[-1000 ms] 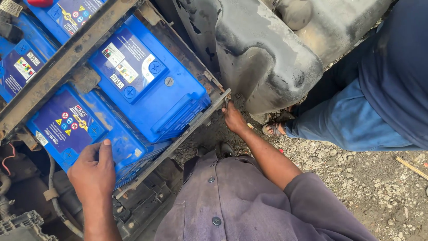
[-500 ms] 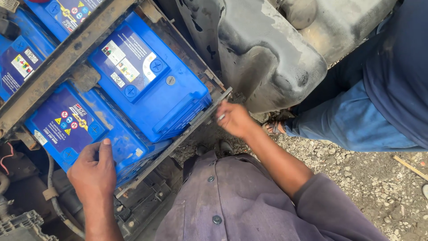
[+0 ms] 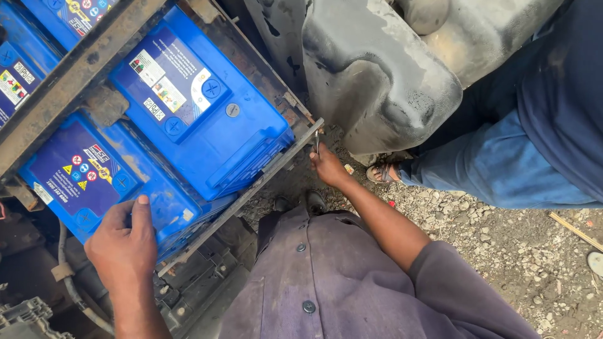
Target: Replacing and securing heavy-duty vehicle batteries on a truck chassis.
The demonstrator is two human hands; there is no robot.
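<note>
Head view: our left hand [image 3: 122, 248] lies flat, fingers spread, on the near corner of the front blue battery [image 3: 94, 179], likely steadying it in its place; it grips nothing. Our right hand [image 3: 328, 166] is closed around a small metal tool [image 3: 317, 141], tip at the end of the metal frame rail [image 3: 251, 191] that runs along the batteries' near edge, probably where a fastener sits. A second blue battery [image 3: 198, 107] sits just beside the first, a rusty crossbar [image 3: 75, 75] clamping over both. A big grey tank [image 3: 377, 81] crowds the right hand from above. Another person's jeans leg [image 3: 490, 166] and sandalled foot [image 3: 380, 172] stand near on the gravel [image 3: 527, 251]. Cables [image 3: 69, 282] hang below the left hand.
</note>
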